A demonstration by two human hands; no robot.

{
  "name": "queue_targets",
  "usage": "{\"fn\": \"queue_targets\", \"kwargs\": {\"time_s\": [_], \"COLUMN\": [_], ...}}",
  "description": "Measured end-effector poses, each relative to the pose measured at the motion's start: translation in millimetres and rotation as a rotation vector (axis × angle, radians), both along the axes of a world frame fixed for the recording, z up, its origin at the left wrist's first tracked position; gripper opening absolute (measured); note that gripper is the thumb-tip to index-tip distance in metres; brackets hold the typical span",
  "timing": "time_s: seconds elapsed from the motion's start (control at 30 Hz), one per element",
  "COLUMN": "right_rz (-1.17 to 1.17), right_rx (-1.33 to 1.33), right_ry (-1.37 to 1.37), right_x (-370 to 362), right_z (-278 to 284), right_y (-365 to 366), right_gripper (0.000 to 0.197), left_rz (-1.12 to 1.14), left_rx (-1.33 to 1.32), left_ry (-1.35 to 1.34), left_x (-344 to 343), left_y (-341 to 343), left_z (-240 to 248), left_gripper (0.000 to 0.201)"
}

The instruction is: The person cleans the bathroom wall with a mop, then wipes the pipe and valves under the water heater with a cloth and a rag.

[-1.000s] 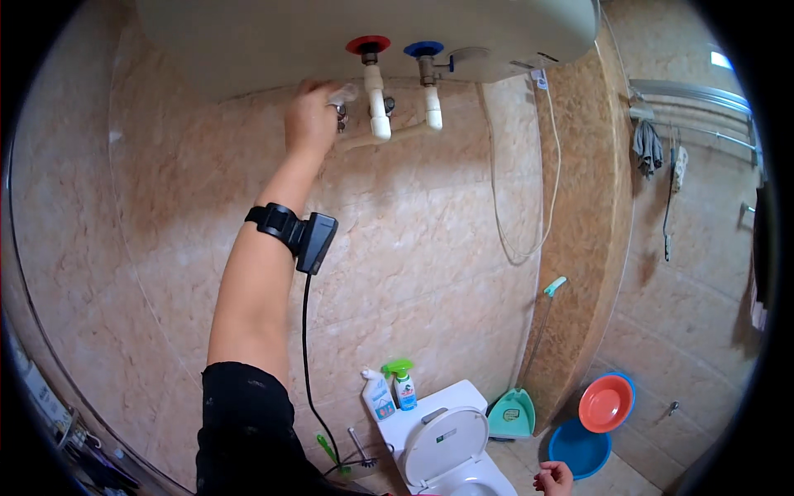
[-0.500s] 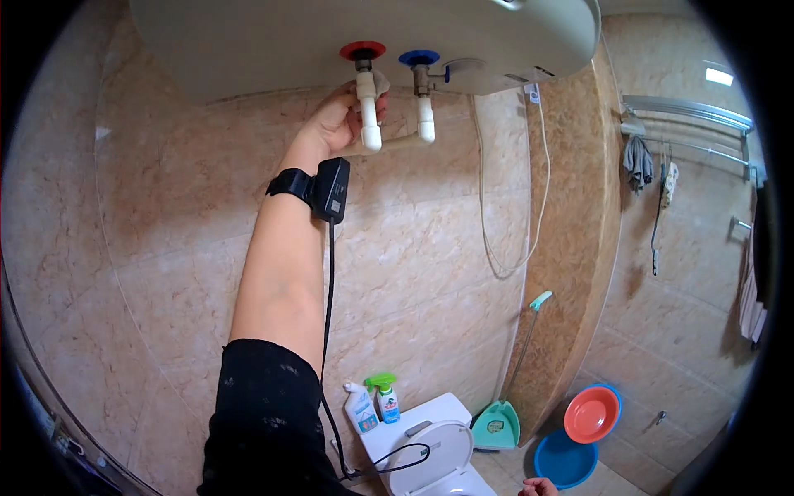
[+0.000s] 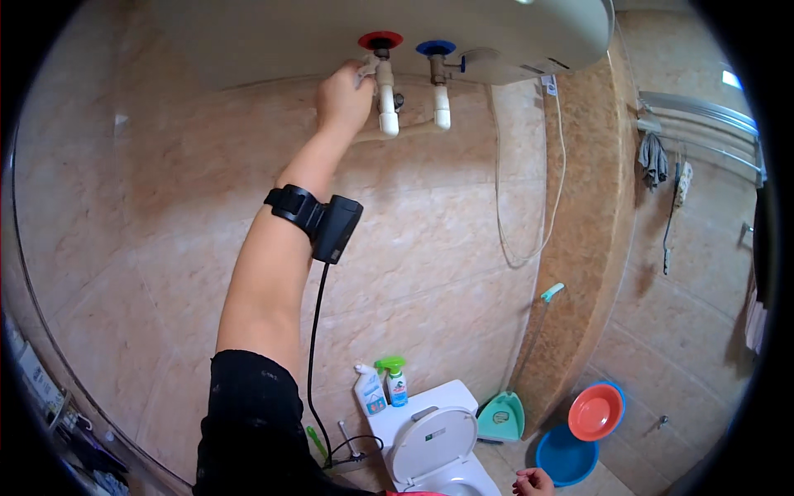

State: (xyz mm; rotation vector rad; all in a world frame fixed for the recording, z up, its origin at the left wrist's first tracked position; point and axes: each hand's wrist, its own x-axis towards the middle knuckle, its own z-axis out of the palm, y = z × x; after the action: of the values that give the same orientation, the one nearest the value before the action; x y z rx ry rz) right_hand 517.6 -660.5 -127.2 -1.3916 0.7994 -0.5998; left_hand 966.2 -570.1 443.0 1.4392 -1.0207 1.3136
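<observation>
My left hand (image 3: pixel 344 101) reaches up to the white pipe fitting (image 3: pixel 386 103) below the red collar (image 3: pixel 380 40) of a water heater (image 3: pixel 273 41). Its fingers are closed on a pale cloth (image 3: pixel 367 69), bunched against the left side of the fitting's upper part. Beside it, a second white pipe (image 3: pixel 442 107) with a metal valve hangs from the blue collar (image 3: pixel 436 47). My right hand (image 3: pixel 534 482) is low at the bottom edge, loosely curled, with nothing visible in it. A black strap-on device (image 3: pixel 335 229) with a cable sits on my left forearm.
Below are a toilet (image 3: pixel 434 442), a white bottle (image 3: pixel 370 391) and a green-topped spray bottle (image 3: pixel 397 384). Right of it stand a green dustpan (image 3: pixel 501 417), a red basin (image 3: pixel 595 412) and a blue basin (image 3: pixel 566 459). A looped white cord (image 3: pixel 499 198) hangs along the wall.
My left hand has moved from behind the hot-side pipe to its left side, bringing the cloth round with it. The view has shifted slightly, and more of my right hand shows.
</observation>
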Motion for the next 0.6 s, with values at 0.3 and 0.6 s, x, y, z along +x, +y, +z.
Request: {"fn": "queue_targets", "kwargs": {"time_s": [0.3, 0.6], "right_rz": [0.089, 0.087], "right_rx": [-0.113, -0.090], "right_ry": [0.002, 0.000], "right_x": [-0.4, -16.0], "right_z": [10.9, 4.2], "right_y": [9.4, 16.3], "right_gripper": [0.014, 0.014], "left_rz": [0.495, 0.278], "left_rx": [0.112, 0.247], "left_ry": [-0.521, -0.576], "left_x": [-44.8, -49.1], "left_y": [-13.2, -26.7], "left_z": [-1.5, -21.4], "left_gripper": [0.015, 0.015]}}
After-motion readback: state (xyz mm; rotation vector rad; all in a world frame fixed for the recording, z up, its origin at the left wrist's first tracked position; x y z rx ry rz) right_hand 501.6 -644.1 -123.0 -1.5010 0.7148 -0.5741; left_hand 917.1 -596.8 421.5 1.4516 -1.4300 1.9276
